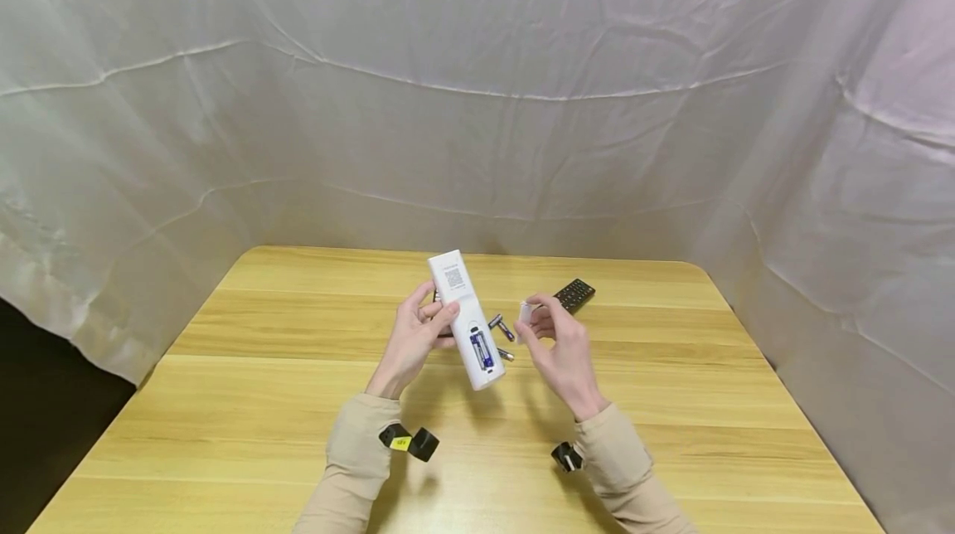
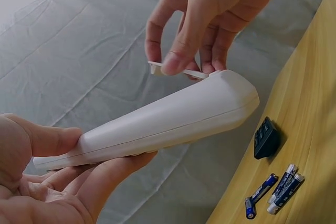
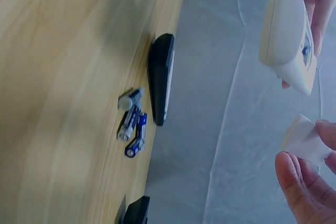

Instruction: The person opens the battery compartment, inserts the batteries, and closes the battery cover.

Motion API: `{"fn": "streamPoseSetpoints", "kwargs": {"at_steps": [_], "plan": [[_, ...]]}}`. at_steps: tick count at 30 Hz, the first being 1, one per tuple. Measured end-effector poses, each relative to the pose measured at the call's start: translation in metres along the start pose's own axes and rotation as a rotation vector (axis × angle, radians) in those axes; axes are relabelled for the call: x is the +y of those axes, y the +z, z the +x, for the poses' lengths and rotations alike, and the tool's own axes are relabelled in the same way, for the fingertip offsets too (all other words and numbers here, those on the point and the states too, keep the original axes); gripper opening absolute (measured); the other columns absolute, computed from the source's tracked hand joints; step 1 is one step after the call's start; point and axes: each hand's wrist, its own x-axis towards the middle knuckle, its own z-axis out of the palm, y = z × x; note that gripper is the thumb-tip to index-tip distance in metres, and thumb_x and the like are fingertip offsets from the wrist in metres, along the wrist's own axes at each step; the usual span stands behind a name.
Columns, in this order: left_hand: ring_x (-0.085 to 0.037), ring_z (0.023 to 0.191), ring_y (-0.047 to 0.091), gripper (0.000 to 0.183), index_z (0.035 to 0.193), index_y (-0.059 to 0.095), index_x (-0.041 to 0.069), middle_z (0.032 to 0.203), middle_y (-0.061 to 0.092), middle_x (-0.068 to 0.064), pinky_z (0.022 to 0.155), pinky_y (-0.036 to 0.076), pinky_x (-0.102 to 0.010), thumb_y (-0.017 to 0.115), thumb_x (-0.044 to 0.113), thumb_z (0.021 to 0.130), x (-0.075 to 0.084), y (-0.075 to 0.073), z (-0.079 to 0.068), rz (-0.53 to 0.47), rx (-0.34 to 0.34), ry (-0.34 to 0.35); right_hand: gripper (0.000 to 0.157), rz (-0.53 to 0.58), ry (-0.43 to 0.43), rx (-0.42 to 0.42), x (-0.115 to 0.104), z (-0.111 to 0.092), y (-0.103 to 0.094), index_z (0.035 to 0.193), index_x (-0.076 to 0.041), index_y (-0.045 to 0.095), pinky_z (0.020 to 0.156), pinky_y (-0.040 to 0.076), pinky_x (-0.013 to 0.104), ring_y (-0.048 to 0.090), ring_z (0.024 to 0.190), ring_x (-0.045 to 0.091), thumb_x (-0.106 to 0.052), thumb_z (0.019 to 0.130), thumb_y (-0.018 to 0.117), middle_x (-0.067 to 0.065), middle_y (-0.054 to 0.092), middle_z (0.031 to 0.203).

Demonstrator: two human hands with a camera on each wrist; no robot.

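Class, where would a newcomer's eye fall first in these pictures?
The white remote stands out first, held above the wooden table in the left hand, blue batteries showing in its back. Next comes the small white cover pinched in the right hand. Loose batteries and a black remote lie on the table.

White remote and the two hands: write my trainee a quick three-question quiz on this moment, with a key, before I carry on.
1. True or false: the left hand grips the white remote, whose battery compartment is open with batteries showing inside.

2. Fill in the blank: the right hand pinches a small white ______.

3. Where do the loose batteries lie?
A. Under the right hand's fingertips
B. On the table
C. On top of the white remote

Key: 1. True. 2. Cover. 3. B.
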Motion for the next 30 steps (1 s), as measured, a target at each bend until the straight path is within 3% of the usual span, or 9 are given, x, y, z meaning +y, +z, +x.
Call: {"fn": "streamPoseSetpoints", "kwargs": {"at_steps": [16,30], "plan": [[-0.014,0.082,0.075,0.052,0.150,0.038,0.004,0.128,0.063,-0.034,0.070,0.066,-0.028,0.055,0.003,0.101,-0.004,0.001,0.002,0.033,0.009,0.010,0.038,0.037,-0.129,-0.020,-0.017,-0.008,0.014,0.116,0.003,0.062,0.065,0.063,0.021,0.070,0.071,0.020,0.000,0.082,0.079,0.014,0.069,0.088],[-0.022,0.089,0.076,0.051,0.150,0.038,0.004,0.128,0.063,-0.034,0.073,0.066,-0.030,0.054,0.002,0.101,-0.003,0.002,0.000,0.066,0.012,0.019,0.040,0.022,-0.173,-0.058,-0.023,-0.015,0.021,0.118,0.002,0.062,0.064,0.064,0.026,0.071,0.071,0.020,-0.002,0.082,0.080,0.013,0.069,0.089]]}}
